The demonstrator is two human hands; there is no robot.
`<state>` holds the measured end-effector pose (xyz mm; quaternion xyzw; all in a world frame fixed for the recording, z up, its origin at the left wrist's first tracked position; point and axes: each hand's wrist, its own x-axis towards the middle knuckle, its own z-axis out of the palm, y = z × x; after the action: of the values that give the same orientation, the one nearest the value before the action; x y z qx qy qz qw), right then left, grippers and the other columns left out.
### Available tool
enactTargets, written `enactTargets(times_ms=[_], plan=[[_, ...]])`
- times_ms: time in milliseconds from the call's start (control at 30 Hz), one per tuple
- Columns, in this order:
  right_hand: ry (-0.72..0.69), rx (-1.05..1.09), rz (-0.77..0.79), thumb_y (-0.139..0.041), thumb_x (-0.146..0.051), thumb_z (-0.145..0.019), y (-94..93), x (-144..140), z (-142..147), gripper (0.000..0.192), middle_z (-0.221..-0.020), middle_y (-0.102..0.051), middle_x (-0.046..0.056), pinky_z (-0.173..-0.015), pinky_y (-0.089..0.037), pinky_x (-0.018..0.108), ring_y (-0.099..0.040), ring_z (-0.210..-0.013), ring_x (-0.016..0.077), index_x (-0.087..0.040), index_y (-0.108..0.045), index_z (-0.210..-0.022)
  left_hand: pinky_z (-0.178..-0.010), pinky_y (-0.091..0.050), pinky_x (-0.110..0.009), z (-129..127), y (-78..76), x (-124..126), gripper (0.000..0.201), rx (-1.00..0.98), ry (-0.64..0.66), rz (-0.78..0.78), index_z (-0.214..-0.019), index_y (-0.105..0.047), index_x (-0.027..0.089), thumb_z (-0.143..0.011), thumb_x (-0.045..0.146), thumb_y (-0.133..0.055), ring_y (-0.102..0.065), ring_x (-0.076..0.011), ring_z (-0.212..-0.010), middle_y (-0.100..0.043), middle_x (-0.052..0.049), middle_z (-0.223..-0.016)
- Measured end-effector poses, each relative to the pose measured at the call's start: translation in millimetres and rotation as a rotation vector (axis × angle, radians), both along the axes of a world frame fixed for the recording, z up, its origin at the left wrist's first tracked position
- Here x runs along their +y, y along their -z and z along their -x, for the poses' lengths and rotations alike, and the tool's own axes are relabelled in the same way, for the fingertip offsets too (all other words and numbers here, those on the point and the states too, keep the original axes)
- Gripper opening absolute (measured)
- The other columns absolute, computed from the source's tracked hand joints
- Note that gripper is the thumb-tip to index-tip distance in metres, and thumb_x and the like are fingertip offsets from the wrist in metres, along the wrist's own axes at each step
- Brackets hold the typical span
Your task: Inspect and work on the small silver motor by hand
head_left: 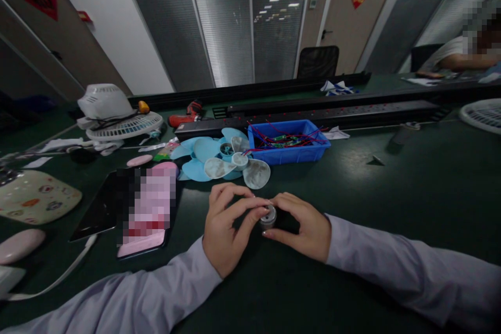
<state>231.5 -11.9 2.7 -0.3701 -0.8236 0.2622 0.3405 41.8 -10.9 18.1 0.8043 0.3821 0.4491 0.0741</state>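
Between my two hands sits a small round metal part point(268, 217), grey and short like a little motor or cap; its exact kind I cannot make out. My left hand point(229, 227) pinches its top with thumb and index finger. From the other side, my right hand point(303, 224) curves thumb and fingers around it. Just beyond the hands lie light-blue fan blades point(193, 159) and a greyish, stained fan blade point(256, 173). A blue bin point(293, 154) behind them holds green circuit boards with red and black wires.
A pink phone point(154, 203), a black tablet point(104, 206) and a patterned cup point(39, 198) lie to the left. Farther back are a white fan point(107, 104), a red drill point(188, 115) and a long black rail point(332, 115). Another person point(457, 55) sits at far right.
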Motion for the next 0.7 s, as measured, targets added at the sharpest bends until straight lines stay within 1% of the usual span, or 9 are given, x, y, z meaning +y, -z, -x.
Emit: enactTargets(times_ms=[133,233,333,433,533,600,700], plan=[[-0.001,0.001,-0.005,-0.068,-0.033,-0.08,-0.1,-0.4,-0.1,0.026,-0.087,-0.062,0.004,-0.072,-0.044,0.033,-0.055,-0.081,0.019,-0.018,-0.059,-0.1,-0.084,-0.041,-0.039,2.6,0.8,1.3,0.021,0.024,0.017,0.0,-0.099,-0.069,0.029,-0.086,0.017,-0.059,-0.048,-0.0214,-0.097,-0.059,-0.003,-0.092],[-0.003,0.007,0.002,-0.069,-0.032,-0.079,0.7,-0.6,-0.4,0.025,-0.087,-0.062,0.004,-0.072,-0.044,0.033,-0.055,-0.081,0.0191,-0.019,-0.06,-0.098,-0.085,-0.041,-0.039,3.3,1.5,1.8,0.024,0.039,0.031,-0.031,-0.101,-0.069,0.031,-0.085,0.016,-0.06,-0.047,-0.0214,-0.097,-0.058,-0.003,-0.093],[-0.009,0.011,0.013,-0.069,-0.031,-0.079,1.3,-0.6,-1.0,0.029,-0.088,-0.062,0.004,-0.074,-0.045,0.034,-0.055,-0.083,0.0195,-0.018,-0.06,-0.103,-0.085,-0.04,-0.039,4.0,1.4,1.4,0.025,0.057,0.038,-0.051,-0.102,-0.068,0.032,-0.085,0.016,-0.06,-0.047,-0.0215,-0.098,-0.059,-0.003,-0.094],[-0.011,0.012,0.018,-0.069,-0.031,-0.079,0.3,-0.5,-1.3,0.031,-0.089,-0.062,0.005,-0.075,-0.045,0.035,-0.055,-0.084,0.0198,-0.017,-0.059,-0.105,-0.086,-0.04,-0.039,4.7,0.1,-0.2,0.025,0.081,0.024,-0.021,-0.107,-0.066,0.03,-0.086,0.018,-0.06,-0.046,-0.0221,-0.1,-0.059,-0.003,-0.099],[-0.018,0.016,0.029,-0.069,-0.03,-0.079,-1.8,-1.0,-0.8,0.03,-0.091,-0.063,0.005,-0.076,-0.045,0.035,-0.056,-0.085,0.0202,-0.018,-0.059,-0.106,-0.088,-0.04,-0.04,4.8,-1.7,-2.7,0.032,0.097,-0.002,0.023,-0.115,-0.061,0.028,-0.084,0.025,-0.063,-0.046,-0.0234,-0.102,-0.058,-0.005,-0.103],[-0.016,0.014,0.034,-0.068,-0.029,-0.079,-2.9,-1.3,-0.4,0.028,-0.09,-0.063,0.005,-0.075,-0.045,0.035,-0.056,-0.084,0.0201,-0.019,-0.059,-0.104,-0.088,-0.04,-0.041,4.6,-2.5,-4.1,0.032,0.096,-0.002,0.026,-0.113,-0.061,0.027,-0.081,0.029,-0.066,-0.047,-0.024,-0.101,-0.058,-0.005,-0.103],[-0.019,0.015,0.036,-0.067,-0.027,-0.08,-3.2,-1.2,-0.5,0.026,-0.088,-0.062,0.005,-0.074,-0.044,0.035,-0.056,-0.082,0.0198,-0.017,-0.06,-0.103,-0.088,-0.04,-0.041,4.3,-2.1,-5.1,0.023,0.096,0.009,0.015,-0.101,-0.065,0.027,-0.078,0.029,-0.069,-0.046,-0.0243,-0.102,-0.058,-0.005,-0.103]])
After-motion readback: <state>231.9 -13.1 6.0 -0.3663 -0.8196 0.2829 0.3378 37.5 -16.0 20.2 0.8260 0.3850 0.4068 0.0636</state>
